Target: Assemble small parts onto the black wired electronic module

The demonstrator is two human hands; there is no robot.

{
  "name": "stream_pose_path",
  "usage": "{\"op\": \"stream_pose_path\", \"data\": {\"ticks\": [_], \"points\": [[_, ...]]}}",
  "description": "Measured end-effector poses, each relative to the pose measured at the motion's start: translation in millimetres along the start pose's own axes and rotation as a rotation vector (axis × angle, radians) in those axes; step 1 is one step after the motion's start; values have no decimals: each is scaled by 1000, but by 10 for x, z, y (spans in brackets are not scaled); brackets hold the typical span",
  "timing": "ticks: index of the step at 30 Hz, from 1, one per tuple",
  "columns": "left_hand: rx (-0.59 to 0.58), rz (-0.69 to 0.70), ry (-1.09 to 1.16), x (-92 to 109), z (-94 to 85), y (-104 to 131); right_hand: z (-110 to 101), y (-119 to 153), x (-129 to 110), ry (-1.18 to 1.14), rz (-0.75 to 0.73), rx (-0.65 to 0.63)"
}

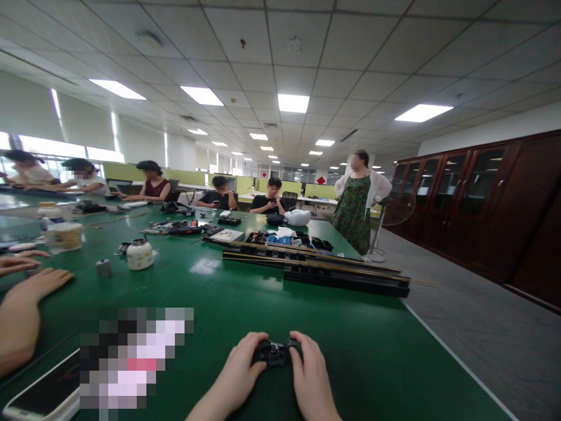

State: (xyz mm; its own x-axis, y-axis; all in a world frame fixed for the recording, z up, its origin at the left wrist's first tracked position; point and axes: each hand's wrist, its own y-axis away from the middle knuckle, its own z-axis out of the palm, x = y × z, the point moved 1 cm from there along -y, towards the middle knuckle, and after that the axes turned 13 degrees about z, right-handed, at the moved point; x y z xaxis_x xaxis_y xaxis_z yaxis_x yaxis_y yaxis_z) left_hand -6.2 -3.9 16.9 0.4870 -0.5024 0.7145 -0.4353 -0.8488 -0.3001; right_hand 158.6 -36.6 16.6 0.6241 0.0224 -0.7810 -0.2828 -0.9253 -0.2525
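A small black part (275,354) with some shiny metal on it is held between both hands, low over the green table (210,327). My left hand (243,368) grips its left end between thumb and fingers. The right end is pinched by my right hand (309,368). Finer details of the part are too small to make out.
Long black rails (346,280) with thin rods lie beyond my hands. At the left are a phone (48,386), a cream jar (140,254), a grey cylinder (104,268) and another person's hands (39,283). Several people are around the table.
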Motion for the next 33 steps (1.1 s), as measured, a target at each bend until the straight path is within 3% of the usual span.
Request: {"op": "stream_pose_path", "data": {"ticks": [7, 13, 20, 27, 33], "points": [[-30, -19, -6, 55, -33, -4, -24, -101, 151, -61, 115, 156], [-23, 8, -5, 23, -25, 7, -106, -180, 257, -151, 224, 196], [-26, 10, -12, -17, -13, 3, -209, -184, 232, -198, 200, 285], [-27, 27, -20, -10, -14, 6, -167, -114, 131, -54, 77, 208], [-36, 22, -34, 30, -24, 10, -105, -53, 21, 80, -5, -50]]}}
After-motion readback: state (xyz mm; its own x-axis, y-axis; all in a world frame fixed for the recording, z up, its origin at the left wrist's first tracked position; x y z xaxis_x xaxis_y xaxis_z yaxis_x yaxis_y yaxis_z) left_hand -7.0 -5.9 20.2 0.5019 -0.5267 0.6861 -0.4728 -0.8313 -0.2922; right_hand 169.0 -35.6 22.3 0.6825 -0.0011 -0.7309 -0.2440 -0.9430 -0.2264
